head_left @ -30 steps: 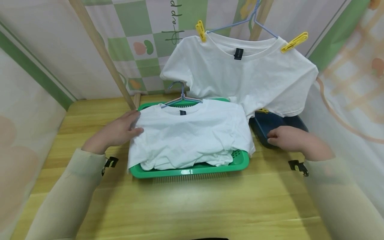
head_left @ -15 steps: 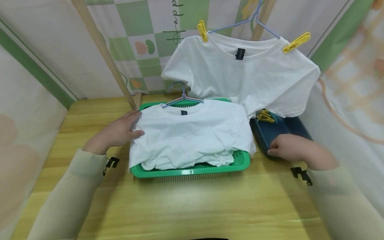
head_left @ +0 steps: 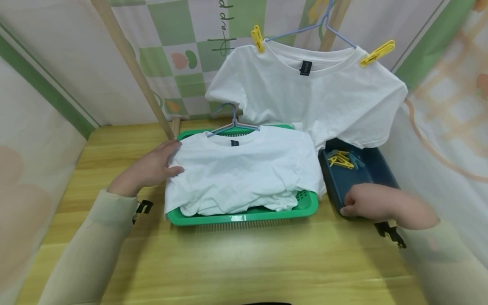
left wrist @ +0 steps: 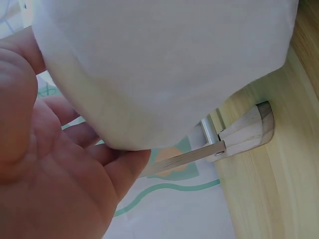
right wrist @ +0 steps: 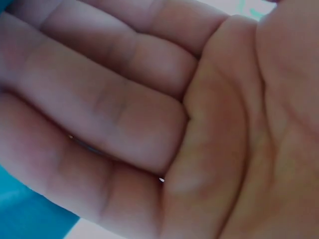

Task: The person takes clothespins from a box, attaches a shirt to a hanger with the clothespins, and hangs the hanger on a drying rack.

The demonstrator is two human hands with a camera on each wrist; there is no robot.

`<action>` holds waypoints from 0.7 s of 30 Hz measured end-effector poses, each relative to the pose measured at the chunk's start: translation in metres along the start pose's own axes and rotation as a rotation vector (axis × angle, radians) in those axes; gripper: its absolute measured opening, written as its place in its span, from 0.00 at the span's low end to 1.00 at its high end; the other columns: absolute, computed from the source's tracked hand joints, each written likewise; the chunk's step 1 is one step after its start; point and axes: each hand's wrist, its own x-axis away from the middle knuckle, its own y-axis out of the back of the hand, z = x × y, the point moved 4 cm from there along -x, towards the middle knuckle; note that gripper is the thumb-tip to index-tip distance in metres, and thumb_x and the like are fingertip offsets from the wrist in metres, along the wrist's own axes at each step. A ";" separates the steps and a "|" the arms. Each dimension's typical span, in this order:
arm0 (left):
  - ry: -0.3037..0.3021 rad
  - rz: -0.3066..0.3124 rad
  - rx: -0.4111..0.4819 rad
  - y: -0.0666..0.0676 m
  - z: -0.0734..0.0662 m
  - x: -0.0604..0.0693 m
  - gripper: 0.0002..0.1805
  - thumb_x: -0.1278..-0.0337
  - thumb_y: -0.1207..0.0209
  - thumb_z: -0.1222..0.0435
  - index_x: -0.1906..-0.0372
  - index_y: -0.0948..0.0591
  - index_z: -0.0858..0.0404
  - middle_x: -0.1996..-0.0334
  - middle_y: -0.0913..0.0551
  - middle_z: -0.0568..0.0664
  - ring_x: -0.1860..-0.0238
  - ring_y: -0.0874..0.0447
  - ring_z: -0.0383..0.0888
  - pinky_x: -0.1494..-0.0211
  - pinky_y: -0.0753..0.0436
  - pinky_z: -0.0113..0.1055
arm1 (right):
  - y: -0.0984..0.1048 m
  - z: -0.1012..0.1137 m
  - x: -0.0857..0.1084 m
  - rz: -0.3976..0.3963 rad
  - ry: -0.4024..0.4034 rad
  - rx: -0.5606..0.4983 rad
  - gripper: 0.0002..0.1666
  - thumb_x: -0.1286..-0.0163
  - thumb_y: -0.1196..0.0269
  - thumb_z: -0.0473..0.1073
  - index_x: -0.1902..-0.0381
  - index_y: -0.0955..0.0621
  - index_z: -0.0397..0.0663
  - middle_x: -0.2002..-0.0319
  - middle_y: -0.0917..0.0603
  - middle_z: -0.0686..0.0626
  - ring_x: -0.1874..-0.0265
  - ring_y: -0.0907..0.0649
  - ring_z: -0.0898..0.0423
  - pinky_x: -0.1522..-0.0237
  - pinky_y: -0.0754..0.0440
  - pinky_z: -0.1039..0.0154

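Note:
A white T-shirt [head_left: 236, 169] on a pale blue hanger [head_left: 233, 120] lies across a green basket [head_left: 248, 219]. At the shirt's left side, my left hand [head_left: 146, 169] touches the cloth with relaxed fingers; in the left wrist view, the fingers [left wrist: 127, 172] lie along the sleeve's edge. To the right, my right hand [head_left: 375, 203] grips the near edge of a dark blue tray [head_left: 339, 186]. Seen from the right wrist, its bent fingers [right wrist: 99, 104] reach to blue plastic. Several yellow and blue clothespins [head_left: 341, 159] lie in the tray's far part.
Behind the basket hangs a second white T-shirt [head_left: 305, 93], fixed to its hanger by yellow clothespins [head_left: 377, 54]; its hem overhangs the tray's back. A wooden pole [head_left: 133, 70] rises at the back left. Printed curtains [head_left: 45, 84] enclose the wooden table [head_left: 228, 262].
My right hand has drawn the blue tray toward me, out from under the hanging shirt, and the clothespins in it have come into view. The left hand has stayed by the shirt.

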 end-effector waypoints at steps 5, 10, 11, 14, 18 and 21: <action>0.005 -0.005 0.023 -0.001 0.003 0.000 0.46 0.33 0.38 0.52 0.20 0.49 0.60 0.21 0.55 0.56 0.24 0.56 0.59 0.28 0.48 0.59 | -0.005 0.001 -0.001 0.005 0.021 0.029 0.25 0.34 0.32 0.45 0.86 0.31 0.56 0.87 0.37 0.59 0.87 0.36 0.61 0.79 0.34 0.63; 0.014 -0.008 0.051 -0.001 0.001 0.000 0.45 0.33 0.38 0.53 0.20 0.48 0.59 0.21 0.55 0.56 0.24 0.56 0.59 0.28 0.47 0.59 | -0.011 0.000 -0.002 0.021 0.064 0.053 0.24 0.40 0.31 0.41 0.88 0.32 0.57 0.87 0.39 0.60 0.87 0.39 0.62 0.80 0.37 0.65; 0.016 -0.008 0.055 -0.001 0.000 0.000 0.45 0.33 0.38 0.53 0.20 0.48 0.59 0.21 0.56 0.55 0.24 0.56 0.59 0.28 0.47 0.59 | -0.012 0.000 -0.002 0.024 0.077 0.059 0.25 0.41 0.31 0.40 0.88 0.33 0.58 0.88 0.40 0.61 0.87 0.40 0.63 0.80 0.38 0.65; 0.018 -0.007 0.063 -0.001 -0.001 0.001 0.44 0.33 0.38 0.54 0.20 0.47 0.59 0.21 0.56 0.55 0.24 0.56 0.58 0.28 0.47 0.59 | -0.015 0.001 -0.003 0.037 0.111 0.066 0.26 0.44 0.31 0.39 0.89 0.35 0.59 0.88 0.44 0.61 0.86 0.45 0.63 0.80 0.42 0.66; 0.007 -0.011 0.070 -0.001 -0.001 0.002 0.44 0.33 0.38 0.55 0.21 0.47 0.60 0.21 0.55 0.56 0.24 0.56 0.59 0.28 0.47 0.59 | -0.015 0.003 -0.004 0.037 0.130 0.079 0.27 0.43 0.30 0.40 0.89 0.35 0.60 0.88 0.45 0.62 0.86 0.45 0.63 0.81 0.43 0.66; -0.003 -0.014 0.067 -0.002 0.000 0.003 0.44 0.33 0.37 0.56 0.21 0.46 0.62 0.21 0.54 0.58 0.24 0.55 0.60 0.29 0.46 0.59 | -0.011 0.003 -0.005 0.025 0.123 0.109 0.25 0.38 0.30 0.45 0.89 0.30 0.60 0.88 0.41 0.63 0.87 0.42 0.64 0.81 0.41 0.66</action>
